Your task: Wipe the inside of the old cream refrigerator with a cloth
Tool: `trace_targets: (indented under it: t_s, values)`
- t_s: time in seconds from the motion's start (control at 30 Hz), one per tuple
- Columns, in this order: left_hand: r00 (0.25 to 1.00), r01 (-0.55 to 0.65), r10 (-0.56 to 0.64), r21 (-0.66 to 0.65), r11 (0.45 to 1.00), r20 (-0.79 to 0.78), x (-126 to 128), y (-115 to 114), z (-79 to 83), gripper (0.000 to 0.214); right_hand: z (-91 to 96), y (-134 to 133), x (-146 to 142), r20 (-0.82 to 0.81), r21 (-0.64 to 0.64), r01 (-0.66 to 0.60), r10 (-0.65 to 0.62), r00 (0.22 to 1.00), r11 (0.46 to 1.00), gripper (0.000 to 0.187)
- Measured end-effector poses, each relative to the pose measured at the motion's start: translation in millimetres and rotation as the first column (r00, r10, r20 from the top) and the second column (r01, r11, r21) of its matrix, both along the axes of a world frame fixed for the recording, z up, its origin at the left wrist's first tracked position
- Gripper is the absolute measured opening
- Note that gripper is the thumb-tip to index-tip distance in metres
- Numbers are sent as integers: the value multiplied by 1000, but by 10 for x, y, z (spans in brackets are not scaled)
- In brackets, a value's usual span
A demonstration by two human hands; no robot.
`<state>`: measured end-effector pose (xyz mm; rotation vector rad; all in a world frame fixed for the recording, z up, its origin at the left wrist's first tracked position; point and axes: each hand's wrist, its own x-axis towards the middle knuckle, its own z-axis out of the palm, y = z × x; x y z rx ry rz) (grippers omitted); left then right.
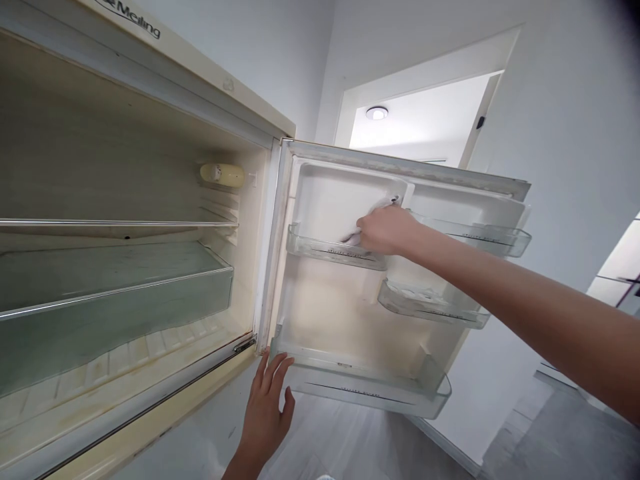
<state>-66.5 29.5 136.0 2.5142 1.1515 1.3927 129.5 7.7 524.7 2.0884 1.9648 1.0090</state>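
Note:
My right hand [386,230] reaches into the open fridge door [350,307] and is closed on a white cloth [376,208], pressed against the door's inner wall above the upper left door shelf [330,251]. My left hand [265,413] lies flat with fingers stretched out against the lower edge of the door, by its bottom left corner. The fridge [125,267] stands open on the left, cream coloured, with nothing on its shelves.
Inside are a glass shelf [115,223] and a clear drawer [120,300]. The door carries clear bins at upper right [495,239], middle [430,308] and bottom [365,390]. A doorway [425,120] with a ceiling lamp lies behind, and grey floor below.

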Motion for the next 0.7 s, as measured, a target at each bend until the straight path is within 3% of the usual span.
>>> trace_targets:
  t_s: [0.23,0.3,0.4,0.47,0.6,0.7]
  values:
    - [1000,13,-13,19,1000,3,0,25,-12,52,120,111,-58,-145,-2,20,-20,989,1000,24]
    - [1000,18,-18,12,1000,1,6,27,-20,52,179,76,-73,-271,98,15,12,963,995,24]
    - [1000,22,-22,-4,1000,6,16,25,-26,53,200,28,-129,-448,324,5,149,882,946,30]
    - [1000,22,-22,-9,1000,9,21,23,-27,53,143,41,-185,-517,368,-20,222,827,929,33]
    - [1000,25,-25,-15,1000,4,24,9,-17,52,-61,155,-308,-650,120,-127,174,740,985,37]
    - [999,32,-32,-21,999,-1,26,-7,2,51,-143,195,-409,-707,-5,-260,180,684,966,37]
